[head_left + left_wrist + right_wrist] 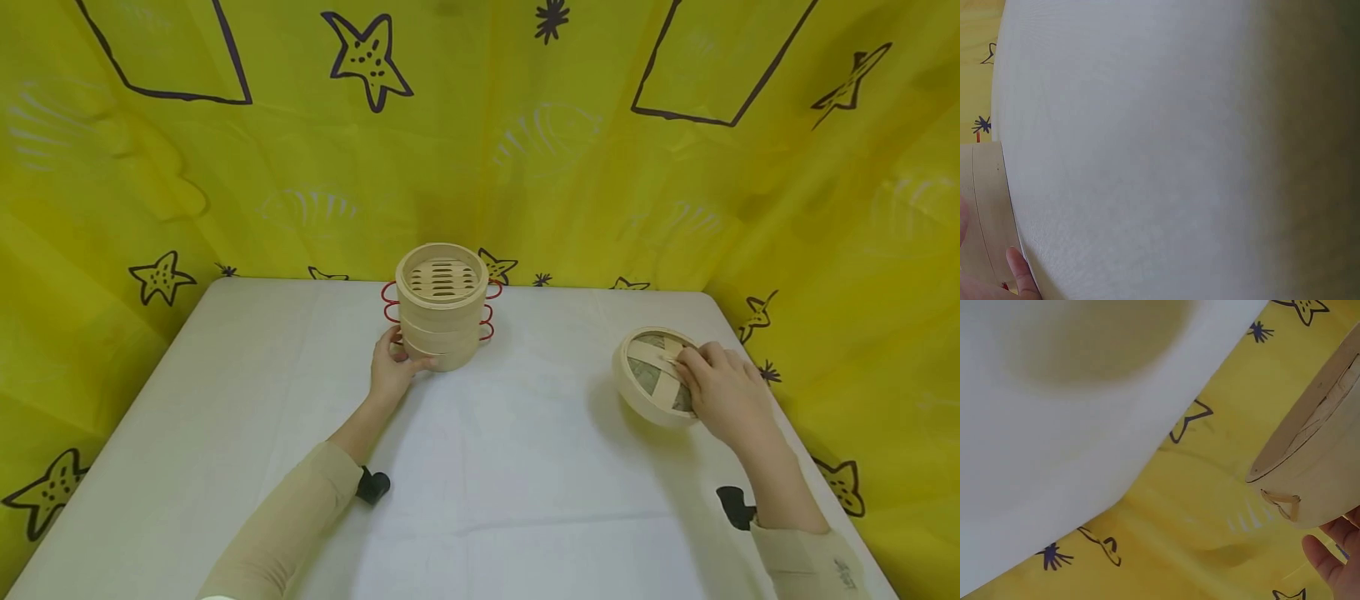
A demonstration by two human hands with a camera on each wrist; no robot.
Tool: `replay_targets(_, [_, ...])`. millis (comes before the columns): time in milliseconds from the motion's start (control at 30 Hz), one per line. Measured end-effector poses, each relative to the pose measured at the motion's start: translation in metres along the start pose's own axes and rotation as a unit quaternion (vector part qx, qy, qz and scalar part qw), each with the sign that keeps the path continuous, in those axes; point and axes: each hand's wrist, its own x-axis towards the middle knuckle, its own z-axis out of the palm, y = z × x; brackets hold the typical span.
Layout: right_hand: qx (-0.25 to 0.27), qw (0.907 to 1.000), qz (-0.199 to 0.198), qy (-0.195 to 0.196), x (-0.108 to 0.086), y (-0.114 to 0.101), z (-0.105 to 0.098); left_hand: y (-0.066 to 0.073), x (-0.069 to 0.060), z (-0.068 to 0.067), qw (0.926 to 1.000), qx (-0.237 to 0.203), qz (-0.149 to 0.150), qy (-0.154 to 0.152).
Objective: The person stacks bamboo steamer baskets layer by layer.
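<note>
A bamboo steamer (442,323) of stacked round tiers stands near the table's back edge, its slatted top uncovered and red loops on both sides. My left hand (390,371) grips its lower left side, with the thumb across the front near the base. In the left wrist view, only part of the steamer wall (988,206) and some of the left hand show. To the right, my right hand (723,392) pinches the top of a woven bamboo steamer lid (654,379). Held off the table, the tilted lid (1316,469) shows its rim and inside in the right wrist view.
A white cloth covers the table (510,467). Yellow curtain (450,167) with drawn starfish and shells hangs close behind the table and along both sides. Black wrist mounts (372,485) stick out from both sleeves.
</note>
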Motion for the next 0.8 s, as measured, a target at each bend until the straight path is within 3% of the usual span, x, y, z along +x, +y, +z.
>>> replay_targets(300, [0.018, 0.9996, -0.022, -0.003, 0.024, -0.017, -0.005, 0.001, 0.0, 0.001, 0.9999, -0.005, -0.013, 0.0])
replay_targets(800, [0.028, 0.9983, -0.047, -0.022, 0.061, -0.046, -0.012, -0.002, 0.002, 0.001, 0.9999, -0.007, -0.007, 0.009])
